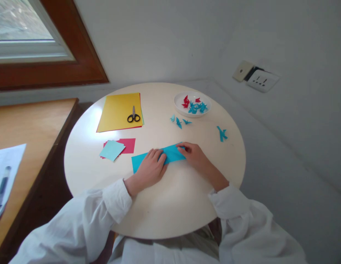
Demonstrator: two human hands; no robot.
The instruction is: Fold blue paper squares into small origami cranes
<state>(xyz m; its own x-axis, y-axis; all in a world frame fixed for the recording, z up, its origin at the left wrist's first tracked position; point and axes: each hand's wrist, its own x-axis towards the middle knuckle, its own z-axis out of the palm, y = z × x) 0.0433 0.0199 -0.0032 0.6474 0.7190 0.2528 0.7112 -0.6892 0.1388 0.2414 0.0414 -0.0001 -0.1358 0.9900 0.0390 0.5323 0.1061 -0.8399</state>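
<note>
Sleeves [76, 220]: white and loose, at seven and five o'clock; the cuffs sit back from the hands, seemingly so that cloth stays off the paper.
Worktop [170, 209]: round and white, with the person's lap under its six o'clock edge.
Strip [173, 151]: blue paper at the centre, within easy reach of both hands, slanting from nine o'clock up towards two.
Left hand [152, 165]: palm down across the strip, its grip unclosed, fingers bent and resting on top; it looks to be pinning the paper flat.
Right hand [194, 154]: at the strip's three o'clock end, grip closed to a pinch on the paper, thumb against forefinger, apparently to control that edge.
Squares [112, 150]: pale blue over pink, at nine o'clock, just beyond the strip's left end, perhaps for quick picking.
Stack [115, 110]: large sheets, yellow uppermost, at eleven o'clock; scissors [133, 116] lie on it, perhaps simply parked off the working spot.
Plate [178, 105]: at one o'clock, gathering small red and blue cranes [196, 107], likely so they don't scatter.
Loose cranes [178, 123]: three, just on the six o'clock side of the plate.
Scraps [221, 133]: narrow blue pieces at two o'clock, apart from everything, probably set aside.
</note>
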